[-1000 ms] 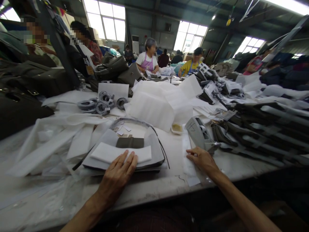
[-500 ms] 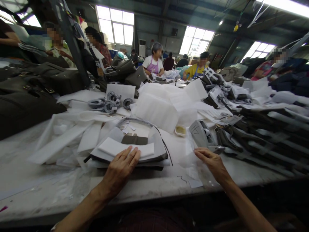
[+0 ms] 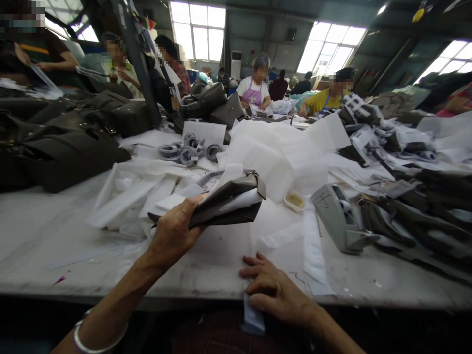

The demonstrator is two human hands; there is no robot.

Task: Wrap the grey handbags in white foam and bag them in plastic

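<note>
My left hand is closed round the near-left end of a dark olive bag, lifted and tilted above the table. Pale lining shows in the bag's opening, and a white foam sheet sticks up behind it. At the table's front edge is my right hand, its thumb and index finger closed on a small pale strip that hangs over the edge. Its other fingers stretch over the tabletop. Clear plastic film lies just beyond this hand.
A grey tape dispenser stands right of a small tray. Foam sheets and coiled grey straps lie at the back. Dark bags are piled left and right. Several people work across the tables.
My left hand has gone from resting flat on the foam strip to gripping the bag, now raised and tilted. My right hand has moved left and nearer, from beside the dispenser to the table edge.
</note>
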